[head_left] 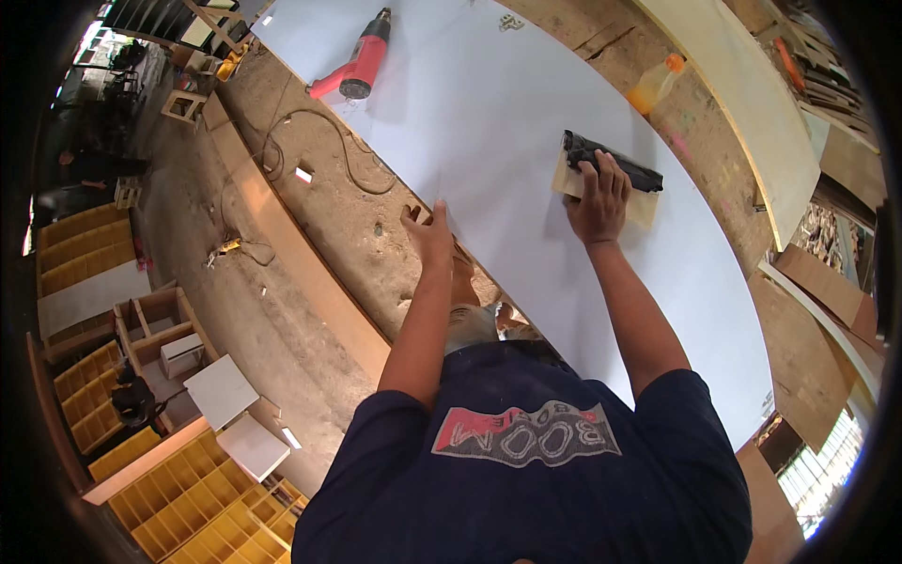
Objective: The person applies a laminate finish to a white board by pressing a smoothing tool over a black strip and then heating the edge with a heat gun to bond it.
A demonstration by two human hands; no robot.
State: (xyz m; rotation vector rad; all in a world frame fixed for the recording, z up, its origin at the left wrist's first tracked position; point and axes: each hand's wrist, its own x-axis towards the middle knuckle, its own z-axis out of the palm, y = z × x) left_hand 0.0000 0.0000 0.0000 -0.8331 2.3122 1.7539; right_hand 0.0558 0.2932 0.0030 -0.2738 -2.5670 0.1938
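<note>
Black-wrapped beige rectangular block (643,176) slants across the curved white panel (489,113), right hand (598,202) clamped on it. Left hand (432,237), fingers apart, is farther, by the panel's edge.

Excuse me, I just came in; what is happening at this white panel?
A person bends over the white panel. Their right hand is on a pale flat piece with a black strip, which lies on the panel. Their left hand is at the panel's left edge; its grip is unclear. A red heat gun lies on the panel, farther away.
</note>
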